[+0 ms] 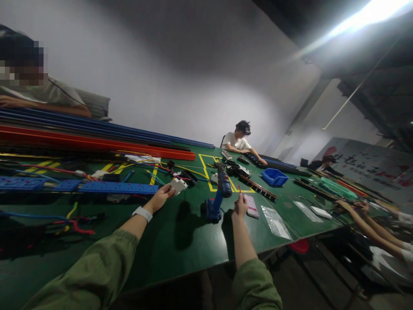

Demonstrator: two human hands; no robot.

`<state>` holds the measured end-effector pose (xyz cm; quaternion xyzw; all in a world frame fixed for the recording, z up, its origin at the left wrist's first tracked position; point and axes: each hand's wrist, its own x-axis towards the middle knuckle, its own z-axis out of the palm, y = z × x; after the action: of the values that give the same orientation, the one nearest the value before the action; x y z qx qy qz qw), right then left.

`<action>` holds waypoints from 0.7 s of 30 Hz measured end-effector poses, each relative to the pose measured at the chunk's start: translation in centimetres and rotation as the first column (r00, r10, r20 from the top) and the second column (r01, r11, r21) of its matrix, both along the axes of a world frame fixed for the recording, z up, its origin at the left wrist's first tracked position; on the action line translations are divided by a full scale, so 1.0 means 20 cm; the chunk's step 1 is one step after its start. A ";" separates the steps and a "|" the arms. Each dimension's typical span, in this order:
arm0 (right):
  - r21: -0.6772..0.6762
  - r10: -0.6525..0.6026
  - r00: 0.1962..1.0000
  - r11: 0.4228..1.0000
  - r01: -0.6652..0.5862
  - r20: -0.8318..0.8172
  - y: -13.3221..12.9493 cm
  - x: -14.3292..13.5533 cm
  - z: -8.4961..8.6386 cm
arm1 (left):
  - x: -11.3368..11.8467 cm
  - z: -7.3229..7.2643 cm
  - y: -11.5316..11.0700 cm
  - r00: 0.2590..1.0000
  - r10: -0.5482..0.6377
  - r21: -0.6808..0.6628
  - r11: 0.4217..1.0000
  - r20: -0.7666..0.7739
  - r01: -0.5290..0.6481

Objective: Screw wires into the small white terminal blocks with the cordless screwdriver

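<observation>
My left hand (161,197) grips a small whitish-grey module (178,185) by its near edge, above the green table. My right hand (240,206) is closed around a thin red stick-like piece (239,188), whose upper end shows above the fingers. Between my hands a blue cordless drill (214,208) stands upright on its battery. A pink-and-white pad (251,206) lies just right of my right hand. Wires and small black parts (189,176) lie beyond the module.
Blue power strips (119,188), orange rails (174,154) and coloured wires cover the left side. A blue bin (274,177), clear plastic bags (276,222) and a copper-lined strip (258,187) lie right. Other people sit around the green table (206,254).
</observation>
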<state>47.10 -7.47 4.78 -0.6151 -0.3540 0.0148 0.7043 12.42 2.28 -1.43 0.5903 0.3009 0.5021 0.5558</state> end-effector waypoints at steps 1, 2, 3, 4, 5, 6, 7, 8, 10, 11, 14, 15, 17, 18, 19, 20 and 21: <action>0.019 -0.045 0.998 0.999 0.046 -0.036 -0.03 0.00 0.02 | 0.00 0.00 0.00 1.000 -0.004 0.004 1.000 0.001 0.004; 0.040 -0.090 0.994 0.995 0.092 -0.064 -0.06 -0.02 0.05 | 0.00 0.00 0.00 1.000 -0.008 0.009 1.000 0.000 0.008; 0.067 -0.125 0.989 0.989 0.131 -0.083 -0.10 -0.04 0.08 | 0.00 -0.01 0.00 1.000 -0.010 0.014 1.000 0.000 0.010; 0.094 -0.149 0.984 0.983 0.158 -0.092 -0.15 -0.08 0.10 | 0.01 -0.01 0.01 1.000 -0.014 0.018 1.000 0.003 0.014; 0.135 -0.169 0.981 0.974 0.181 -0.096 -0.20 -0.13 0.12 | 0.01 -0.02 0.01 1.000 -0.020 0.019 1.000 0.009 0.019; 0.212 -0.180 0.979 0.957 0.197 -0.097 -0.25 -0.20 0.14 | 0.01 -0.03 0.01 0.999 -0.028 0.017 0.999 0.019 0.027; 0.271 -0.173 0.982 0.944 0.188 -0.078 -0.29 -0.28 0.16 | 0.01 -0.03 0.02 0.999 -0.035 0.014 0.999 0.029 0.035; 0.297 -0.141 0.990 0.944 0.143 -0.028 -0.33 -0.37 0.18 | 0.01 -0.04 0.02 0.999 -0.040 0.010 0.999 0.034 0.040; 0.269 -0.014 0.987 0.963 -0.030 0.161 -0.37 -0.53 0.20 | 0.01 -0.05 0.02 0.999 -0.046 0.003 0.999 0.026 0.046; 0.188 0.112 0.947 0.967 -0.175 0.302 -0.37 -0.61 0.20 | 0.01 -0.05 0.02 0.999 -0.049 0.002 0.999 0.021 0.049; -0.087 0.405 0.746 0.900 -0.427 0.528 -0.30 -0.73 0.21 | 0.00 -0.04 0.02 0.998 -0.067 0.009 0.998 0.021 0.067; -0.138 0.436 0.719 0.890 -0.435 0.541 -0.25 -0.74 0.20 | 0.00 -0.04 0.01 0.997 -0.068 0.016 0.998 0.022 0.068; -0.206 0.468 0.698 0.879 -0.429 0.542 -0.16 -0.73 0.19 | 0.00 -0.02 0.00 0.998 -0.067 0.029 0.997 0.017 0.067; -0.228 0.480 0.691 0.874 -0.429 0.540 -0.11 -0.71 0.18 | 0.00 -0.01 -0.01 0.998 -0.068 0.031 0.997 0.014 0.068; -0.242 0.489 0.687 0.870 -0.430 0.537 -0.07 -0.70 0.17 | 0.00 0.01 -0.02 0.998 -0.067 0.033 0.997 0.012 0.067; -0.252 0.497 0.683 0.866 -0.433 0.536 -0.04 -0.68 0.15 | 0.00 0.02 -0.03 0.998 -0.066 0.034 0.997 0.011 0.065; -0.261 0.507 0.676 0.860 -0.438 0.535 -0.01 -0.67 0.15 | 0.01 0.03 -0.04 0.998 -0.060 0.036 0.998 0.010 0.060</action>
<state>33.70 -7.69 7.69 -0.5143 -0.6990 0.0253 0.4963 12.54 1.54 -0.78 0.6058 0.2710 0.4939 0.5618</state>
